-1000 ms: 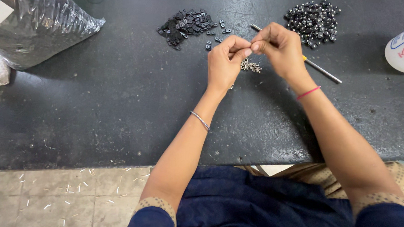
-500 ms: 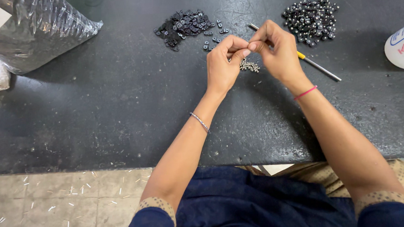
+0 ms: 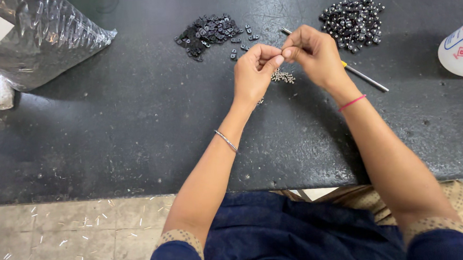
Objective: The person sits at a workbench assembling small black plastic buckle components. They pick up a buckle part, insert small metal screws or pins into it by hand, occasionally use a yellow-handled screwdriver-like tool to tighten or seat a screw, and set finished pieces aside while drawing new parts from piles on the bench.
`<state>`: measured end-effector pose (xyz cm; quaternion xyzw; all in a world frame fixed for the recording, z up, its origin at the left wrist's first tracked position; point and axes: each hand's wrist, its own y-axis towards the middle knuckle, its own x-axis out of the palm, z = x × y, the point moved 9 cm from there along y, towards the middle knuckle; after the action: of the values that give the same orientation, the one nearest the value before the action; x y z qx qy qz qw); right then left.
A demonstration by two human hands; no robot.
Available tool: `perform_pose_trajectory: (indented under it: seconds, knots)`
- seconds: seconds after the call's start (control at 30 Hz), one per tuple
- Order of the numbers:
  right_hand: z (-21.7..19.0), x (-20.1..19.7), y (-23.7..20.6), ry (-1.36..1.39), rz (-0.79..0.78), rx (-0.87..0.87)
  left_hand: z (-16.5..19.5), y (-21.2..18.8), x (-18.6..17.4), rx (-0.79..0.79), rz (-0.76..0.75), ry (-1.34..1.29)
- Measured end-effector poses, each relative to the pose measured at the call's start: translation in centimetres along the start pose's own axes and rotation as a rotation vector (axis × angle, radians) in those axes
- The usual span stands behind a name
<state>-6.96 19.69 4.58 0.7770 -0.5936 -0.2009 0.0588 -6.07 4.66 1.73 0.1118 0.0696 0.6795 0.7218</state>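
Note:
My left hand (image 3: 255,70) and my right hand (image 3: 316,54) meet fingertip to fingertip above the dark table (image 3: 110,136), pinching a tiny part between them; the part itself is too small to make out. Just below the fingertips lies a small heap of silvery screws (image 3: 283,77). A pile of small black flat pieces (image 3: 208,32) sits left of my hands. A pile of round black pieces with shiny centres (image 3: 353,18) sits to the right. A thin screwdriver (image 3: 366,77) with a yellow band lies under my right hand.
A large clear plastic bag (image 3: 36,37) full of dark parts stands at the back left. A white container (image 3: 462,46) is at the right edge. The table's front edge runs above a tiled floor (image 3: 73,238) littered with small white bits.
Both hands stay together at the same spot over the screws; only the fingers shifted slightly. The view moved a little.

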Motion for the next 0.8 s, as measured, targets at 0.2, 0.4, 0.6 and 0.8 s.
perform_pose_trajectory:
  seconds: [0.2, 0.4, 0.6, 0.8]
  knots:
    - [-0.1, 0.1, -0.2, -0.005, 0.015, -0.055, 0.0, -0.1, -0.1, 0.021, 0.014, -0.001]
    - [-0.1, 0.3, -0.1, 0.062, -0.009, -0.025, 0.3, -0.1, -0.3, 0.014, 0.030, 0.059]
    - [-0.1, 0.4, -0.4, -0.032, 0.024, -0.028, 1.0, -0.6, -0.2, 0.060, 0.018, 0.087]
    - [0.2, -0.7, 0.0, -0.022, 0.101, -0.047, 2.1, 0.0, 0.0, 0.095, -0.015, 0.111]
